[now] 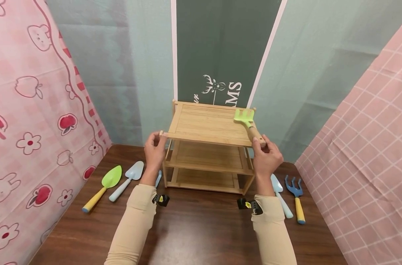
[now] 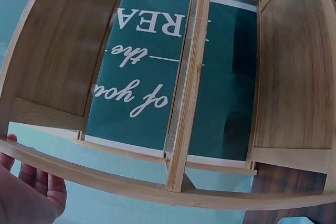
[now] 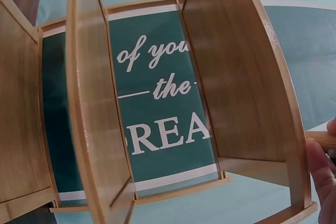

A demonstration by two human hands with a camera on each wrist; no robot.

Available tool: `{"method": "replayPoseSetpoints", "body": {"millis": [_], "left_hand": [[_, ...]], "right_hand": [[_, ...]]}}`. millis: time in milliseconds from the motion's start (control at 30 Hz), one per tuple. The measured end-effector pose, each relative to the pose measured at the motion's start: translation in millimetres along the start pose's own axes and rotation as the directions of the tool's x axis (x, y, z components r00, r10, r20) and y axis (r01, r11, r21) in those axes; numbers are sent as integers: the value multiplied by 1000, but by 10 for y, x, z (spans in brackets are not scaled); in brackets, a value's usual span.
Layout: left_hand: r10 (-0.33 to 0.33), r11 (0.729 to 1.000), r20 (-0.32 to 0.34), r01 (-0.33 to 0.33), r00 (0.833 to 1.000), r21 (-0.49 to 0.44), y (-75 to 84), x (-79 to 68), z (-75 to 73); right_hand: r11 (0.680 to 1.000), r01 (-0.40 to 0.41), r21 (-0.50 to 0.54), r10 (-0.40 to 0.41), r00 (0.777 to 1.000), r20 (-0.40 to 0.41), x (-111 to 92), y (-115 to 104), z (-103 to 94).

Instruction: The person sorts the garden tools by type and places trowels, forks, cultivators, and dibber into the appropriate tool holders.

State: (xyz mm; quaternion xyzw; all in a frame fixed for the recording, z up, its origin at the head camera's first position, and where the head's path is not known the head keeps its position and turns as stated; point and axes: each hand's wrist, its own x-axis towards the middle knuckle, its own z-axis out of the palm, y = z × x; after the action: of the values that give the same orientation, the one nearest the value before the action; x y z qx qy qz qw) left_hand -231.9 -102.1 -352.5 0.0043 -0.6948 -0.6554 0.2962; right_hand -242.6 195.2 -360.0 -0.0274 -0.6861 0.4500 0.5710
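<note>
A three-tier bamboo shelf rack (image 1: 204,123) stands on the table. At its top left front corner my left hand (image 1: 155,151) grips the frame; the left wrist view shows curled fingers (image 2: 44,181) beside the wooden post. A green hand rake (image 1: 244,117) lies at the right side of the top shelf, its tines toward the back. My right hand (image 1: 268,158) pinches the end of its wooden handle, which overhangs the front right corner. In the right wrist view, only part of this hand (image 3: 323,169) shows at the edge.
On the left of the dark wooden table (image 1: 194,228) lie a green trowel (image 1: 111,177), a pale blue trowel (image 1: 134,171) and a partly hidden blue tool (image 1: 158,178). Another pale trowel (image 1: 283,202) and a blue hand rake (image 1: 297,191) lie right. Curtains (image 1: 147,73) hang close behind.
</note>
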Motion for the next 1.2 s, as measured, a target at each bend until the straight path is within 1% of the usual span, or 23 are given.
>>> {"method": "replayPoseSetpoints", "body": {"millis": [100, 333, 433, 567, 700, 733, 900, 967, 1200], "left_hand": [[-5, 1000, 3, 5, 1000, -9, -9, -2, 10], [1, 1000, 1, -1, 1000, -15, -16, -1, 10], [-2, 1000, 2, 2, 1000, -12, -12, 0, 9], [-8, 1000, 2, 8, 1000, -12, -7, 0, 11], [-10, 1000, -3, 10, 1000, -18, -8, 1, 14], [-8, 1000, -3, 8, 1000, -26, -21, 7, 14], [0, 1000, -7, 0, 1000, -27, -333, 111, 40], [3, 1000, -9, -3, 1000, -14, -449, 147, 53], [8, 1000, -2, -8, 1000, -27, -462, 144, 47]], "right_hand": [[1000, -2, -20, 2, 1000, 25, 34, -9, 24], [991, 53, -122, -40, 994, 107, 77, -95, 106], [985, 62, -159, -38, 988, 146, 100, -157, 128], [972, 45, -232, -5, 985, 171, 131, -219, 150], [948, 25, -316, 37, 981, 190, 134, -236, 157], [943, 22, -332, 46, 979, 196, 131, -243, 155], [918, 45, -395, 52, 972, 230, 105, -245, 165], [909, 56, -413, 49, 969, 241, 97, -248, 173], [882, 79, -464, 60, 959, 278, 95, -276, 180]]}}
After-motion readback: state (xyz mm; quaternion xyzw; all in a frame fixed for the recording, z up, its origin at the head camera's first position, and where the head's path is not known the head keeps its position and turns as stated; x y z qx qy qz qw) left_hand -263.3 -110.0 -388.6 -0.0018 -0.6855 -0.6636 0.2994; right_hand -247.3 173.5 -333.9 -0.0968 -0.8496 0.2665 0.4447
